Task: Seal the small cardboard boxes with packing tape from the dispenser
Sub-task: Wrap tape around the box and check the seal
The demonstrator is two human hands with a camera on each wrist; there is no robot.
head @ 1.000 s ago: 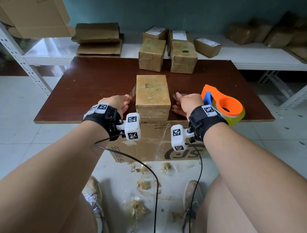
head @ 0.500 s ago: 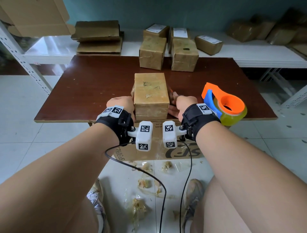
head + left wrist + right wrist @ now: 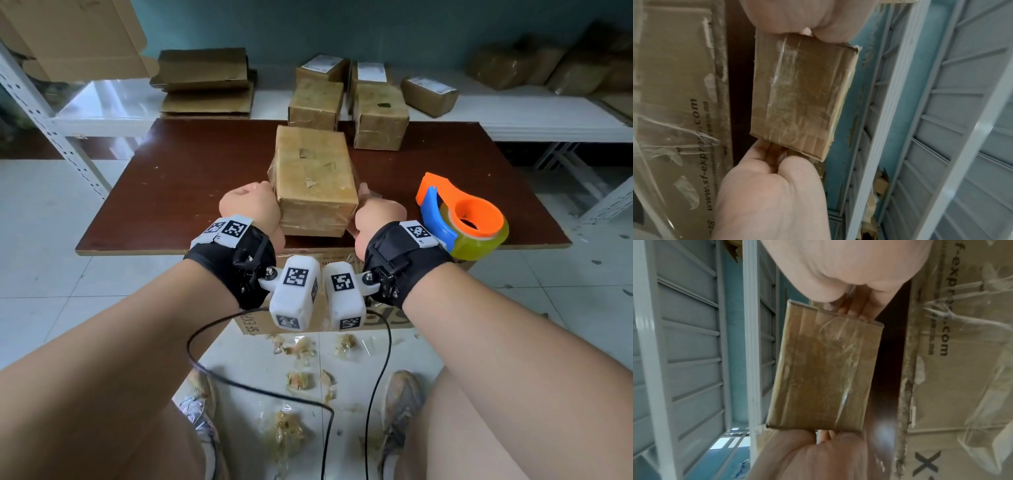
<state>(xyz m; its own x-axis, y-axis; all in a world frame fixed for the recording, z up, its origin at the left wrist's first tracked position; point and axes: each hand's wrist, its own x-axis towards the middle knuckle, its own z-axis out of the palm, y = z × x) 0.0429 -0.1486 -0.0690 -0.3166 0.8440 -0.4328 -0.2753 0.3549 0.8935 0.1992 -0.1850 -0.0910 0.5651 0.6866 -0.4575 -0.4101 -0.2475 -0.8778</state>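
Note:
A small brown cardboard box (image 3: 313, 181), wrapped in clear tape, sits near the front edge of the dark red table (image 3: 191, 178). My left hand (image 3: 251, 205) grips its left side with curled fingers. My right hand (image 3: 375, 212) grips its right side. In the left wrist view my left hand (image 3: 777, 162) pinches the near corner of the box (image 3: 803, 97). In the right wrist view my right hand's fingers (image 3: 824, 437) curl onto the box (image 3: 824, 369). The orange and blue tape dispenser (image 3: 462, 219) lies on the table just right of my right wrist, untouched.
Two taped boxes (image 3: 315, 104) (image 3: 380, 116) stand at the table's back. Labelled boxes (image 3: 428, 90) and flattened cardboard (image 3: 205, 82) lie on the white shelf behind. A large printed carton (image 3: 260, 322) stands under the table's front edge, with tape scraps (image 3: 298, 346) on the floor.
Both hands have moved inward from holding loose tape ends out beside the box to gripping its two sides. The dispenser has not moved.

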